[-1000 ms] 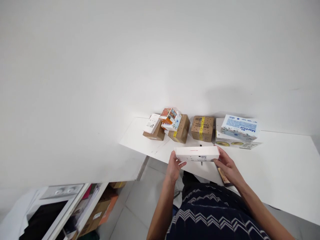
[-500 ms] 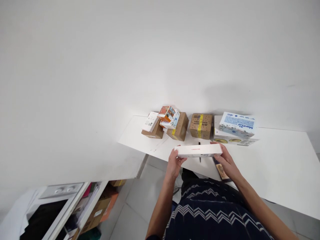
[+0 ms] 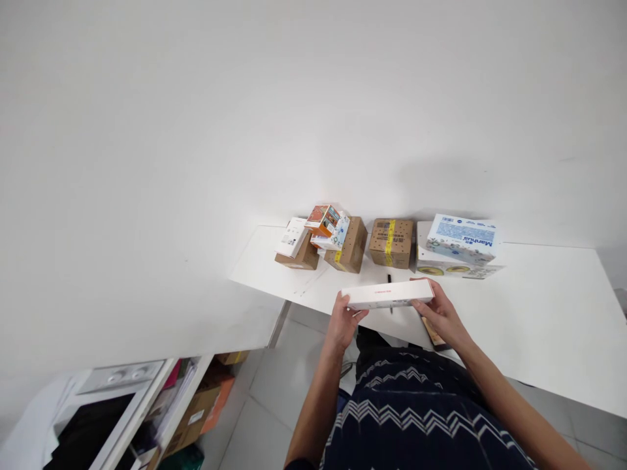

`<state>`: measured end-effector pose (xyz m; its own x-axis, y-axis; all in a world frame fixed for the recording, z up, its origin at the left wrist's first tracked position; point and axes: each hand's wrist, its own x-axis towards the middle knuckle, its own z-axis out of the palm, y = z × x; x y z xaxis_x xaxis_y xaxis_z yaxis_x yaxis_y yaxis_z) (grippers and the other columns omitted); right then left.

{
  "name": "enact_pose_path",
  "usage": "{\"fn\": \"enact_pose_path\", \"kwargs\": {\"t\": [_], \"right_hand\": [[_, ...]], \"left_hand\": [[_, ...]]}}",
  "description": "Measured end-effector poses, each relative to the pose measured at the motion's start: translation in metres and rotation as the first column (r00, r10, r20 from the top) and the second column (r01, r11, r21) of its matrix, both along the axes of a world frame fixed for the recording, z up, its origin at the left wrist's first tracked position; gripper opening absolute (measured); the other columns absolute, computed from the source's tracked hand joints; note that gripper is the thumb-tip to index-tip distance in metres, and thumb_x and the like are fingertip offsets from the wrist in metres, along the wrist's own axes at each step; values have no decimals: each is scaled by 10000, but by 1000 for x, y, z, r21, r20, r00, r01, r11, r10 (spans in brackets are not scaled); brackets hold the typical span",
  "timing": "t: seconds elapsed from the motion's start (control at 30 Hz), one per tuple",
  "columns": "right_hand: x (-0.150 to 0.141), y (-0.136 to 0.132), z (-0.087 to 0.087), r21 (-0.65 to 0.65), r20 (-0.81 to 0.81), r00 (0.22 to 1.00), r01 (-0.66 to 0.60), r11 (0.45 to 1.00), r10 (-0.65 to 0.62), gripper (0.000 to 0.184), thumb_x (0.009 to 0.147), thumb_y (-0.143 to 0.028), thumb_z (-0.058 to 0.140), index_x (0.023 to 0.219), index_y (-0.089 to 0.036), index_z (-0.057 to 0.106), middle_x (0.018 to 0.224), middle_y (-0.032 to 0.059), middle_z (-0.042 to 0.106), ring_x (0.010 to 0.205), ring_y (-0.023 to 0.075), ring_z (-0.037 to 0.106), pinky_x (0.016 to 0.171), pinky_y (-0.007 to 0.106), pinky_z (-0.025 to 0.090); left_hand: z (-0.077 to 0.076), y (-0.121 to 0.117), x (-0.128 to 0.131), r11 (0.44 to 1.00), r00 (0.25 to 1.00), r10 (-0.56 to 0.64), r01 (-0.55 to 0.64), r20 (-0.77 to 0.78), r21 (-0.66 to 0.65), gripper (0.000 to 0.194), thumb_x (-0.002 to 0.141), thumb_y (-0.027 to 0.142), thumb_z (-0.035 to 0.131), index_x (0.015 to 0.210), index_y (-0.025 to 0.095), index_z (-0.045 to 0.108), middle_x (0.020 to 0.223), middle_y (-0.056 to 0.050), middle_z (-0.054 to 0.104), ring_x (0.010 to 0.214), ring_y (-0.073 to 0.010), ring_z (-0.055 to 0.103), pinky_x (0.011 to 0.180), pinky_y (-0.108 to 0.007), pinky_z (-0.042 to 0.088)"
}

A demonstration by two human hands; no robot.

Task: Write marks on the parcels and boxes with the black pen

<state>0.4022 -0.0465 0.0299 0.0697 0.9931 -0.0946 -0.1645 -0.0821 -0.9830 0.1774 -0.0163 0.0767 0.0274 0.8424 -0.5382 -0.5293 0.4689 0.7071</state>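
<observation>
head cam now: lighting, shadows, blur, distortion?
Head view: soft light, no harsh glare; a faint shadow on the wall above the Manhua box; shelving leans at lower left, likely wide-angle stretch or camera tilt; red print on the long white box, between left hand and right hand, is too small to read.

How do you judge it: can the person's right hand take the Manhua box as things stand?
Probably not: the right hand is holding one end of the long white box. If free, it likely could, as nothing visible lies on the Manhua box.
</observation>
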Motion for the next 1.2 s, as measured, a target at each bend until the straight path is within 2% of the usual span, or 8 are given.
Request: {"fn": "enact_pose_path", "kwargs": {"t": [0.2, 0.37, 0.43, 0.53, 0.67, 0.83, 1.03, 1.2], "right_hand": [[6, 4, -8, 23, 50, 999, -17, 1000, 15, 548, 801, -434, 665, 1298, -317, 466, 1351, 44, 498, 1122, 232, 533, 965, 378, 459], [32, 10, -39, -52, 294, 952, 108, 993, -88, 577, 808, -431, 592, 1347, -299, 434, 1375, 94, 454, 1195, 278, 508, 950, 439, 465], [41, 8, -59, -181, 501, 862, 197, 964, -82, 581, 805, -418, 549, 1347, -232, 448, 1291, 147, 495, 1075, 292, 573, 893, 458, 485], [45, -4, -87, -368, 781, 606, 250, 896, 152, 653, 800, -418, 541, 1384, -150, 423, 1171, 207, 530, 1013, 343, 582, 855, 496, 465], [30, -22, -111, -457, 873, 303, 234, 858, 382, 742, 810, -537, 544, 1425, -160, 369, 1125, 234, 527, 1032, 403, 539, 780, 511, 454], [11, -28, -116, -405, 913, 117, 165, 899, 390, 735, 818, -495, 571, 1426, -139, 362, 1122, 248, 517, 1012, 390, 518, 753, 488, 448], [17, -23, -116, -395, 904, 247, 170, 903, 349, 680, 789, -364, 600, 1398, -117, 424, 1133, 266, 531, 1041, 418, 519, 784, 514, 433], [42, -21, -108, -412, 600, 787, 149, 899, 145, 552, 685, -358, 659, 1204, -179, 602, 895, 114, 666, 923, 346, 609, 804, 504, 471]], "left_hand": [[-1, 0, 5, 998, 998, 61, -61, -6, -21, 426, 630, 372, 737, 991, 205, 583, 975, -43, 618, 838, -197, 606, 739, -358, 535], [-13, 1, 2, 983, 983, 179, -180, -48, -29, 378, 653, 392, 714, 961, 221, 577, 984, -31, 602, 879, -186, 602, 766, -347, 534], [-18, 2, -2, 973, 971, 225, -228, -78, -29, 364, 655, 405, 714, 936, 225, 569, 991, -31, 594, 887, -182, 599, 770, -344, 529], [-24, 2, -8, 963, 957, 268, -270, -111, -2, 357, 653, 414, 715, 924, 234, 568, 1010, -33, 592, 902, -176, 596, 782, -335, 518], [-30, 1, -9, 959, 951, 284, -285, -120, 11, 344, 660, 411, 711, 920, 240, 566, 1020, -30, 596, 912, -166, 597, 806, -328, 508], [-30, -2, -4, 956, 948, 292, -291, -122, 28, 313, 678, 387, 698, 926, 247, 568, 1032, -25, 591, 915, -159, 589, 796, -310, 500], [-25, -3, -1, 952, 941, 299, -283, -156, 117, 328, 692, 364, 689, 990, 271, 589, 1024, -5, 605, 906, -149, 586, 798, -285, 479], [-26, -2, -3, 940, 937, 319, -293, -142, 174, 356, 694, 342, 685, 1028, 266, 591, 961, -3, 609, 888, -146, 588, 801, -281, 479]]}}
